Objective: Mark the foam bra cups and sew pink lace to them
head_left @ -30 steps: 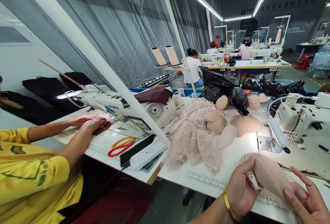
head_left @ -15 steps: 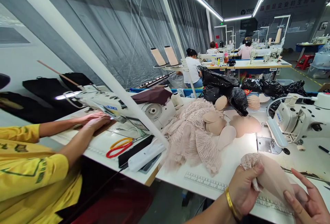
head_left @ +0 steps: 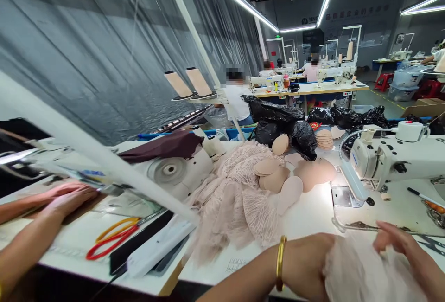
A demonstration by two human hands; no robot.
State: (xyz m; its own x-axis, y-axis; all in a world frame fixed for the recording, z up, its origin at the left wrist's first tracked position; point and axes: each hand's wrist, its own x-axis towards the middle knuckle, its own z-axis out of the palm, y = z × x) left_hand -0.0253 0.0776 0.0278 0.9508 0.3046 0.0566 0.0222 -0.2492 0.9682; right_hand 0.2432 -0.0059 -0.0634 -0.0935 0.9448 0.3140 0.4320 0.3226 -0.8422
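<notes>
My left hand (head_left: 308, 265), with a gold bangle at the wrist, is closed on a thin beige fabric piece (head_left: 359, 272) at the lower right. The fabric is crumpled and blurred, and hides part of my fingers. My right hand (head_left: 408, 251) holds the same piece from the other side, one finger raised above it; motion softens its outline. Just beyond my hands stands a white sewing machine (head_left: 392, 158) with its lit needle plate (head_left: 347, 198). To the left lie a heap of beige lace (head_left: 236, 200) and several beige oval pads (head_left: 290, 193).
Black plastic bags (head_left: 302, 137) and a stack of beige pads (head_left: 325, 138) sit behind the lace. At left, a co-worker's hands (head_left: 71, 197) work at another machine, near red-and-yellow-handled scissors (head_left: 113, 238). A white thread-stand pole (head_left: 139, 176) slants across. A black pen (head_left: 419, 194) lies at right.
The view has swung right, so everything appears shifted left. The fabric is now bunched and hanging between my hands, where a smooth oval pad showed before. My left hand has turned its back upward.
</notes>
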